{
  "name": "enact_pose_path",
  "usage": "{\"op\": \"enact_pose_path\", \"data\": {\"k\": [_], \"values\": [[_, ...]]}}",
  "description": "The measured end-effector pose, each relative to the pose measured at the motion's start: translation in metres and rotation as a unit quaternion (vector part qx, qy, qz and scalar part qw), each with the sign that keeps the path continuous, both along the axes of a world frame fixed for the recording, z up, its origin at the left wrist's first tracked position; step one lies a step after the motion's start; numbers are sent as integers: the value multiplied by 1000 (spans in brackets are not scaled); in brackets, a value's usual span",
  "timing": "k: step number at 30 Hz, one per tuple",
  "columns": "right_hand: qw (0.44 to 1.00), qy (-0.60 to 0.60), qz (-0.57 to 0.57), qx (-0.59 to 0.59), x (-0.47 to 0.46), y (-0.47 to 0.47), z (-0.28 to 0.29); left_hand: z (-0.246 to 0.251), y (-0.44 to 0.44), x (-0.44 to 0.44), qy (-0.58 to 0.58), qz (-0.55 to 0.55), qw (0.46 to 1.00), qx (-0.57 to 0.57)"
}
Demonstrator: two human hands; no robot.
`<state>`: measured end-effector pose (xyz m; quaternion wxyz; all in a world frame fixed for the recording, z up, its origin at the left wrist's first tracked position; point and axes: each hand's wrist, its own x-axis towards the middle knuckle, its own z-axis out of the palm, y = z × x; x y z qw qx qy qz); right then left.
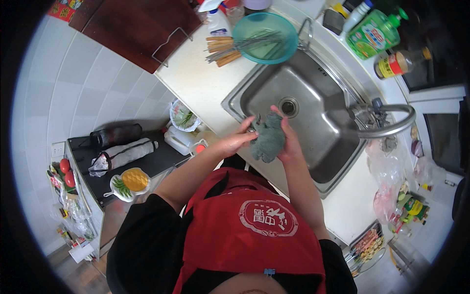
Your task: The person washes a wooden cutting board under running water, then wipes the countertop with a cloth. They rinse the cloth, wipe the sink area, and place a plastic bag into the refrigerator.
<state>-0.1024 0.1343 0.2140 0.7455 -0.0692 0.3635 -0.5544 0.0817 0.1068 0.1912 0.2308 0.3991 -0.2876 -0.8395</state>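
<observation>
A bunched grey-green cloth (268, 141) is held between both hands over the near edge of a stainless steel sink (304, 88). My left hand (238, 139) grips its left side, with thumb and fingertips on the fabric. On the other side, my right hand (290, 141) wraps around the cloth, its fingers pointing toward the drain (288, 106). Beyond the sink's far left corner sits a teal plastic basin (266, 22). Metal skewers with wooden handles (224, 49) rest across its rim, their handles sticking out to the left. The faucet (396, 108) arches at the sink's right.
Behind the sink stand a green dish soap bottle (372, 35) and a sauce bottle (400, 65). A spray bottle (218, 24) is beside the basin. Plastic bags (385, 165) lie at right. On the left, a black surface holds a leaf-shaped plate (128, 183). A food tray (371, 244) is lower right.
</observation>
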Motion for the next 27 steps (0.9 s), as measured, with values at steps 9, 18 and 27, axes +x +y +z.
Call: {"op": "enact_pose_path", "data": {"k": [9,18,27], "values": [[643,722,120,-225,134,-3,-67,-43,-18,87,-18,-23,991,-132],[477,807,146,-316,223,-204,-111,-48,13,274,-337,219,905,-138],[433,877,96,-186,262,-339,-110,-41,69,291,-318,263,911,10]]}}
